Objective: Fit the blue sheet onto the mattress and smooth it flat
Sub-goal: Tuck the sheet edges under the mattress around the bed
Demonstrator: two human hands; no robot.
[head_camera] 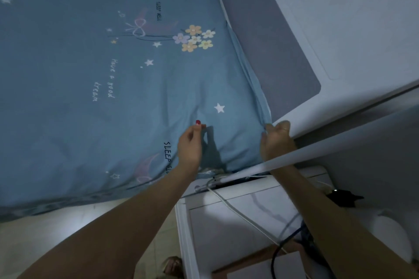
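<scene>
The blue sheet (113,70), printed with stars, flowers and words, covers the mattress and fills the left and middle of the head view. My right hand (275,140) grips a bunched fold of the sheet at the mattress corner beside the headboard. My left hand (190,142) rests on the sheet a little to the left, fingers loosely curled with the fingertips on the fabric. Folds of sheet run along the mattress edge next to the headboard. The mattress itself is hidden under the sheet.
A grey padded headboard (267,41) in a white frame runs along the right of the bed. A white bedside cabinet (238,217) with cables (242,215) stands below my right arm. A white bar (328,145) crosses over my right wrist. Pale tiled floor (56,229) lies at the lower left.
</scene>
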